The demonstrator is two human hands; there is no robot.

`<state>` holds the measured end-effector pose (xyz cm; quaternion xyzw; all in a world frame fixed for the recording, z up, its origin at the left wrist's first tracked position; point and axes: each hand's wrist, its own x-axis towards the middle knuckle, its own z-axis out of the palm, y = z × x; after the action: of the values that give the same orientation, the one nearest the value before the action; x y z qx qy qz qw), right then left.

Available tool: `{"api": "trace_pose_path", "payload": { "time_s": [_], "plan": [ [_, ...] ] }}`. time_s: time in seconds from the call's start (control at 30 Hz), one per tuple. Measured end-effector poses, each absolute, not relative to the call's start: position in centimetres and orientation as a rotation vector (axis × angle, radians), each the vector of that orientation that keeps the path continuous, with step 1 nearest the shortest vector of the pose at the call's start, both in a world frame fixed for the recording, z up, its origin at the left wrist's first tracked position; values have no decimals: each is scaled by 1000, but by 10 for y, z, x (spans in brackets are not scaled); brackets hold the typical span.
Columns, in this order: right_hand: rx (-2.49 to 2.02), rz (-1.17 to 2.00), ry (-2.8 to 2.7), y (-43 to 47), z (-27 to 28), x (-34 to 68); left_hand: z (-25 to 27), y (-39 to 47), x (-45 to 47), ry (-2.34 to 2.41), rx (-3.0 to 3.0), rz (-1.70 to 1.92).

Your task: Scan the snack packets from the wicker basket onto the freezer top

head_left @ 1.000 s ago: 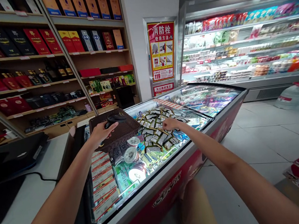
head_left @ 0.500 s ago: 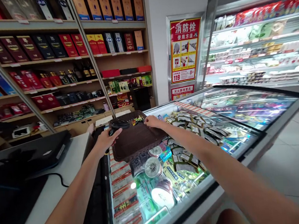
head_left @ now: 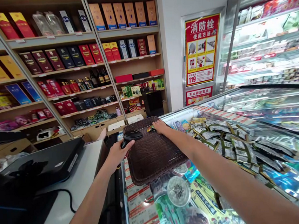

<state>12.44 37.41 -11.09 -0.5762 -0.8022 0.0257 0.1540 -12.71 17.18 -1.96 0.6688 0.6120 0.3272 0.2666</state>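
Note:
My left hand (head_left: 117,155) is closed round the handle of a black handheld barcode scanner (head_left: 132,136), whose head points right over the left side of a dark brown woven tray (head_left: 154,157). The tray rests on the glass top of a chest freezer. At the tray's far edge, my right hand (head_left: 160,126) has its fingers closed on a small colourful packet (head_left: 150,128). Only part of that packet shows; the fingers cover the rest.
Many silver-and-green packets (head_left: 229,141) lie right of the tray, beside my right forearm. Price labels (head_left: 140,201) line the freezer's left edge. Left stands a white counter (head_left: 90,167) with black equipment and a cable. Shelves of boxes (head_left: 62,58) stand behind, a refrigerated display (head_left: 272,43) at right.
The view has swung left and tilted, so everything sits farther right and lower. My right hand has closed over the colourful packet, covering more of it. The scanner stays in my left hand.

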Motion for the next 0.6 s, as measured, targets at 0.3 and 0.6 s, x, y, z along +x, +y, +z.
{"api": "trace_pose_path", "payload": {
  "time_s": [0.3,0.6],
  "plan": [
    [-1574,415,-1839,329,-74,150,-19,152,-124,1646,1763,935],
    [-1175,964,-1340,199,-44,209,17,92,-71,1439,1809,976]
  ]
}}
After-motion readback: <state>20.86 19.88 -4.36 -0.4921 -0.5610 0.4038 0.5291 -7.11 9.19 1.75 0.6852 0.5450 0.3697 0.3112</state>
